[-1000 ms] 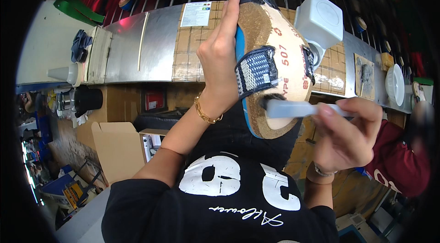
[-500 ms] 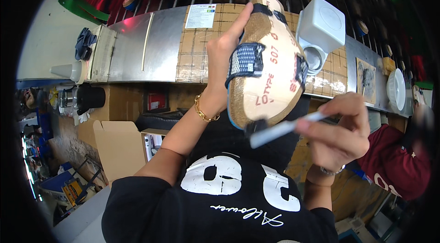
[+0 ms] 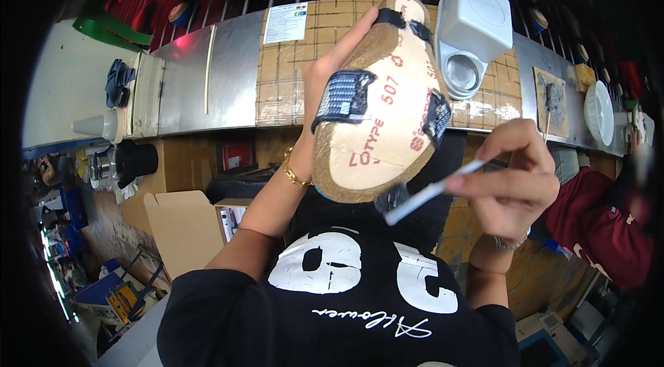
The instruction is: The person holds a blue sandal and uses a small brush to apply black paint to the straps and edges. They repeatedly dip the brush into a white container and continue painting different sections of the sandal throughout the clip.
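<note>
so the left hand (image 3: pixel 332 83) is clamped round the sandal (image 3: pixel 380 104), tipped bottom-up above the surface (image 3: pixel 207 76) so the insole board faces the person, while the right hand (image 3: pixel 512 180) pinches a thin white brush (image 3: pixel 432 190) at its heel edge.

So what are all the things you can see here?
Shoe sole: one, tan with blue straps folded over its edge, held up at centre.
Brush: one, white handle, dark tip at the sole's lower edge.
Pot with open lid: one, white, on the bench behind the sole.
Metal bench: one, silver, across the top.
Bowl: one, white, far right on the bench.
Cardboard box: one, brown, lower left.
Other person's sleeve: one, dark red, right.
Left hand: holds the sole.
Right hand: holds the brush.
</note>
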The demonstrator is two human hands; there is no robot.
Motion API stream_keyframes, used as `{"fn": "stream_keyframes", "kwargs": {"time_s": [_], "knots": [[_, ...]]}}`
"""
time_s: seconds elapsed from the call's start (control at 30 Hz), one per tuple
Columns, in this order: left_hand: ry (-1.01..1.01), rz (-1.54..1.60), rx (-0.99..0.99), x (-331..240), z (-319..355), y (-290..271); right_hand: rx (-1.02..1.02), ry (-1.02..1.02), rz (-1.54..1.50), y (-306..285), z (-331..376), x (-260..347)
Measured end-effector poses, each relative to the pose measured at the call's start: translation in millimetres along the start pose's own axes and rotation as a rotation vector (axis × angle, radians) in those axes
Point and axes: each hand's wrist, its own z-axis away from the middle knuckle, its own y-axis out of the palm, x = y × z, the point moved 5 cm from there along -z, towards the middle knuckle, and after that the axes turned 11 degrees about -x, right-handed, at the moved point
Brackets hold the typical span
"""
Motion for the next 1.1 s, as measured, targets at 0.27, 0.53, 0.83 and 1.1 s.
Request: {"fn": "stream_keyframes", "kwargs": {"time_s": [0.27,0.53,0.83,1.1], "knots": [[-0.061,0.034,0.031,1,1,-2,0.038,0.069,-0.076,-5,-2,-7],[-0.256,0.163,0.112,-15,6,3,0.04,0.168,-0.137,-8,-3,-20],[0.034,-0.172,0.136,-10,8,-6,0.166,0.216,-0.23,-18,7,-42],[-0.564,0.862,-0.024,36,8,-37,-0.142,0.293,0.487,-58,16,-120]]}}
